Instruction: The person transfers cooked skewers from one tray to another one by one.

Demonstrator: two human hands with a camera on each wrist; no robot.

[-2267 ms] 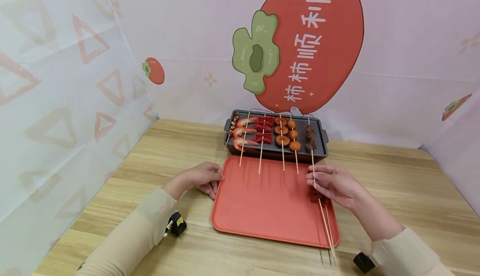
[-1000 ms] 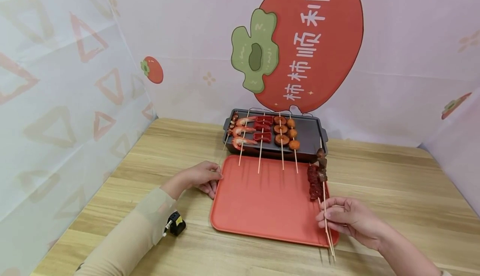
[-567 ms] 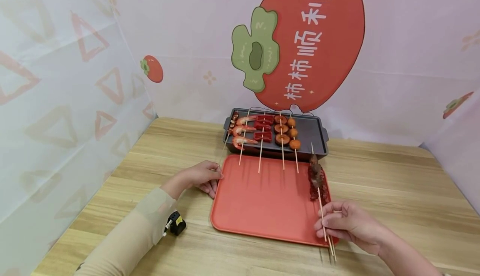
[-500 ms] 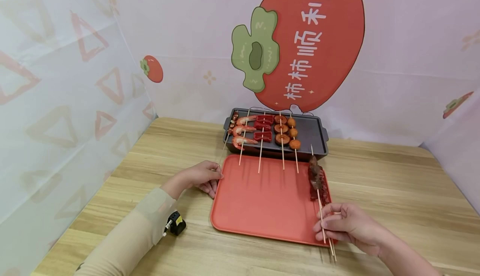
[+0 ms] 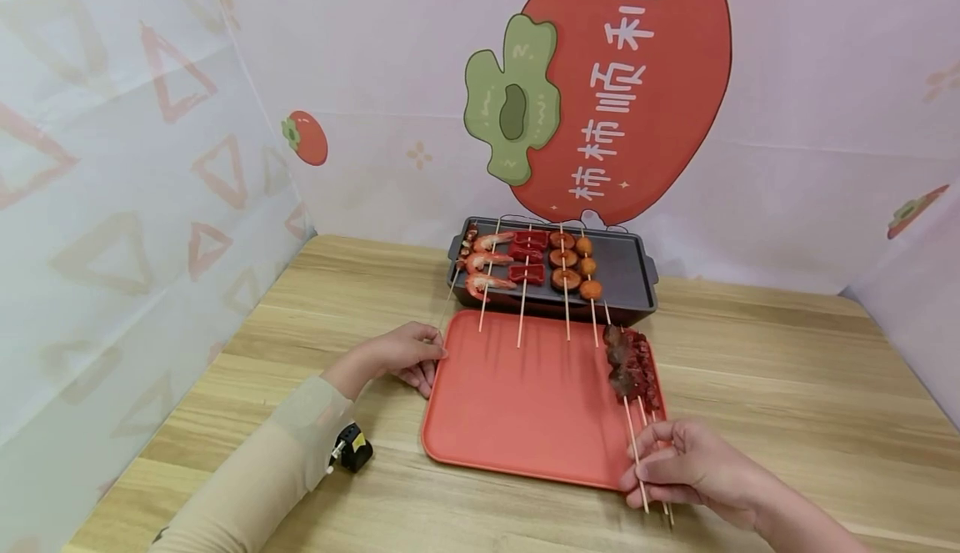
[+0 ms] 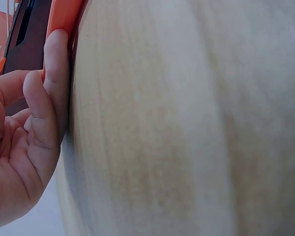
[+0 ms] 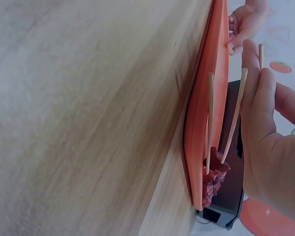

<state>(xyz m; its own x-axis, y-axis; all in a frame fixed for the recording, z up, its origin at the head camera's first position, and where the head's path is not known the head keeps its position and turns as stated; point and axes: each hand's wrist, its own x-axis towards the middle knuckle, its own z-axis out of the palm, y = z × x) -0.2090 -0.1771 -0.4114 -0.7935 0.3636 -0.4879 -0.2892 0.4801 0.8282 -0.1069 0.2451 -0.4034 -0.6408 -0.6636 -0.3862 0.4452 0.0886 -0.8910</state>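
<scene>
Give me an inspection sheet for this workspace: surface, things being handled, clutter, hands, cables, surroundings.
Surface: wood-grain table.
Things handled: red tray with dark red meat skewers along its right side; brown meat skewer over the tray, contact unclear; black grill pan behind, bearing five skewers.
Clutter: nothing seen.
Hands: left hand holds the tray's left rim; right hand pinches the brown skewer's stick.
Cables: nothing seen.
Surroundings: pale back wall with a large printed red fruit; triangle-patterned wall at left.
</scene>
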